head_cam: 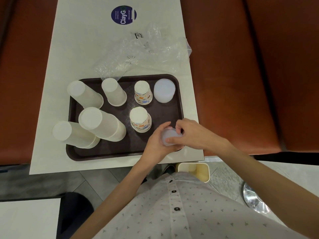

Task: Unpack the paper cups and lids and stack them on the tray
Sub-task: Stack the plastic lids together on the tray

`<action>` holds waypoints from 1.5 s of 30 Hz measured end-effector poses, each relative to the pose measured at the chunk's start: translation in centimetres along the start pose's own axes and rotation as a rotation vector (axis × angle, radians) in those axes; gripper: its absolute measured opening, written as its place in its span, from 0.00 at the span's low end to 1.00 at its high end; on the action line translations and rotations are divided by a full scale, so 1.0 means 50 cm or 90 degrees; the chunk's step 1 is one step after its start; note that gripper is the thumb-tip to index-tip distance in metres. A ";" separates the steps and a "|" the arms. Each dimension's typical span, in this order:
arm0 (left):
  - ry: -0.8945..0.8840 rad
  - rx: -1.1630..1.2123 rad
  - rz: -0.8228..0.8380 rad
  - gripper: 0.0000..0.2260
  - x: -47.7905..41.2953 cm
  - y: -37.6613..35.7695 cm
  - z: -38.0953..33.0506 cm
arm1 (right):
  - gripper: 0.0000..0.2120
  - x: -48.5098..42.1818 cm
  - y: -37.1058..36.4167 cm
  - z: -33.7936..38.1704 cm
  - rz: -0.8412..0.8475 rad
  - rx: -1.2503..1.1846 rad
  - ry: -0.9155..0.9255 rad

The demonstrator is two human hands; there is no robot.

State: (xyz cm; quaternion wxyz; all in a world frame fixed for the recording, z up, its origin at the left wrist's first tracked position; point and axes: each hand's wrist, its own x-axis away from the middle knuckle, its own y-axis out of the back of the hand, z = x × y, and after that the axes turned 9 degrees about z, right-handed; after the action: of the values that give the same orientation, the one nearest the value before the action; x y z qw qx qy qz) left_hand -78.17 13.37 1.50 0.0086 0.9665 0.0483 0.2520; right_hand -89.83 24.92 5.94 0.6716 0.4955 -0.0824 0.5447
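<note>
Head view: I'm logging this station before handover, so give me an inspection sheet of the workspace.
Surface: white table with a round blue sticker.
Job's things: dark tray bearing four plain white cup stacks, two patterned cup stacks and a lid stack, all upside down.
Clutter: empty clear plastic wrapper behind the tray.
Grippers: left hand and right hand both hold a bunch of lids over the tray's near right corner.
Cables: nothing seen.
Surroundings: brown bench seats, cream bin on the floor.
</note>
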 end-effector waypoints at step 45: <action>-0.195 -0.693 -0.015 0.20 0.004 0.022 0.109 | 0.23 -0.172 0.166 0.061 -0.266 0.204 0.092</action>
State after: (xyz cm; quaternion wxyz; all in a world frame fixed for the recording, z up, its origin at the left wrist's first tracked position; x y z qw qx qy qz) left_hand -75.25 12.33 -3.13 0.5154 0.8477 -0.0792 0.0976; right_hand -98.62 16.31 6.64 0.6865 0.5617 0.1568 0.4343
